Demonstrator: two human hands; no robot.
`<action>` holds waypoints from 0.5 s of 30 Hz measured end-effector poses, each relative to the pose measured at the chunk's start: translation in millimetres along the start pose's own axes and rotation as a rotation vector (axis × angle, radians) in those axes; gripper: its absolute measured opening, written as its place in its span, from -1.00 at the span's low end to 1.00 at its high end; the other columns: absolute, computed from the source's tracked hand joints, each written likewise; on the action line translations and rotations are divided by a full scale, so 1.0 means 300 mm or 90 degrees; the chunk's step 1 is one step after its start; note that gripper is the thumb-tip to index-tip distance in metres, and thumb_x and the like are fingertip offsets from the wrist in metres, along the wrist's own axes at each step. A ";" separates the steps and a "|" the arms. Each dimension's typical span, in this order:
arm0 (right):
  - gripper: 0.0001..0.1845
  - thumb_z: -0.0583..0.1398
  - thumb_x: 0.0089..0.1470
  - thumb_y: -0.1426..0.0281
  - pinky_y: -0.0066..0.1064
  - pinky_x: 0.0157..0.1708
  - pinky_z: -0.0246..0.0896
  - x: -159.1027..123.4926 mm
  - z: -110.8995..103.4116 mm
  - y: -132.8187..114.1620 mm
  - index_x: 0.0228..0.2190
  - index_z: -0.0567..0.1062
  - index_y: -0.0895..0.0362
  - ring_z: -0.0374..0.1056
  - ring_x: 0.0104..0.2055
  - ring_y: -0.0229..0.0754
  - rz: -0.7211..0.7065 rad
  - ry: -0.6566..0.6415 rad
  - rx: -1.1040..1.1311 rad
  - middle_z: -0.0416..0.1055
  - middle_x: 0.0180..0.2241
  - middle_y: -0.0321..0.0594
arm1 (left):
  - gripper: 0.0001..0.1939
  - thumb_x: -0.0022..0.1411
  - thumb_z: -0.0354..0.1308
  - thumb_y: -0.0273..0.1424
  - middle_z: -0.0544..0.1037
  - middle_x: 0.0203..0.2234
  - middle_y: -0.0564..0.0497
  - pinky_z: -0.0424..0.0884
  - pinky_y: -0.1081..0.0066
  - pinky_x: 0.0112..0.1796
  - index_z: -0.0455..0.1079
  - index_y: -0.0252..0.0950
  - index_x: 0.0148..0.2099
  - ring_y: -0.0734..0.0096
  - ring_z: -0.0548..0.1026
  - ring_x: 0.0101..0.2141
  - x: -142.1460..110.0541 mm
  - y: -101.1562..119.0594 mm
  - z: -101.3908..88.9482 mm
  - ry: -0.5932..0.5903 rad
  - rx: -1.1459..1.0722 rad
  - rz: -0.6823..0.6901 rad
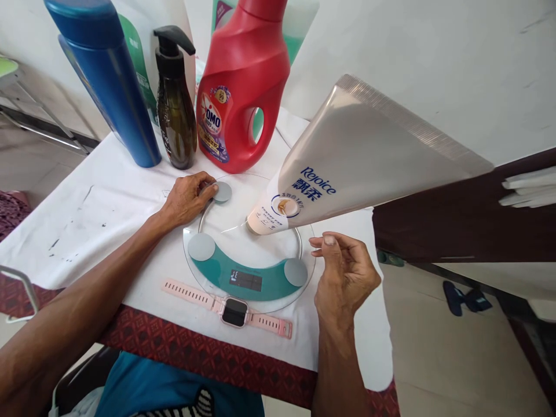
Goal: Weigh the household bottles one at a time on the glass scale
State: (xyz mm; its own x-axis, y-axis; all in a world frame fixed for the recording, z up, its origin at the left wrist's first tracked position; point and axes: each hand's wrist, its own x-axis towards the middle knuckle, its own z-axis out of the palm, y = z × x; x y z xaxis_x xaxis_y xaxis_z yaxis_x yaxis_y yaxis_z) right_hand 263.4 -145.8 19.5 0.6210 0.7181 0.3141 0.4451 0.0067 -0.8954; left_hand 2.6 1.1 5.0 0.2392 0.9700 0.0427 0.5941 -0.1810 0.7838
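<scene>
A round glass scale (244,288) with a teal display band and round grey pads lies on the white cloth. On it a large silver-beige Rejoice tube (321,168) stands on its cap, flat sealed end up, with no hand touching it. My left hand (189,197) grips the scale's far left rim, fingers curled and thumb against a grey pad. Just off the right rim, my right hand (345,272) is held half-curled with thumb and fingers apart, nothing in it. Some characters are lit on the display, too small to read surely. A pink-strapped smartwatch (234,313) lies along the scale's near edge.
Behind the scale stand a red OMO detergent jug (238,92), a dark pump bottle (176,116) and a blue bottle (106,87), with green containers further back. The table's white cloth (87,220) has a dark red patterned border (195,341). Slippers (467,298) lie on the floor at right.
</scene>
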 end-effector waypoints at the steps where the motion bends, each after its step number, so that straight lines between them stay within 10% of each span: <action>1: -0.64 0.32 0.19 0.07 -0.24 -0.29 0.43 -0.001 0.000 0.000 -0.26 0.60 0.13 0.54 -0.31 -0.09 -0.001 -0.002 -0.004 0.59 -0.36 -0.21 | -0.65 0.33 0.10 -0.18 0.49 -0.57 0.05 0.28 0.36 -0.38 0.55 -0.33 -0.09 0.36 0.40 -0.47 0.000 -0.001 0.000 -0.001 0.001 0.001; 15: -0.64 0.32 0.19 0.06 -0.12 -0.15 0.45 -0.013 -0.007 -0.005 -0.24 0.59 0.11 0.54 -0.27 -0.05 -0.037 -0.021 -0.025 0.58 -0.34 -0.21 | -0.67 0.32 0.10 -0.20 0.53 -0.52 0.02 0.31 0.37 -0.38 0.54 -0.33 -0.10 0.36 0.42 -0.45 -0.004 0.001 0.003 0.006 -0.015 0.001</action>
State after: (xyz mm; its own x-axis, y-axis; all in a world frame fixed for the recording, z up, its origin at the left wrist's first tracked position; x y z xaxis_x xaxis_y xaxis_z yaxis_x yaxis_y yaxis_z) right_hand 261.8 -150.0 20.3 0.5712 0.7403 0.3544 0.5051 0.0232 -0.8627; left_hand 3.4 -0.3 4.7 0.2326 0.9713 0.0502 0.5754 -0.1791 0.7980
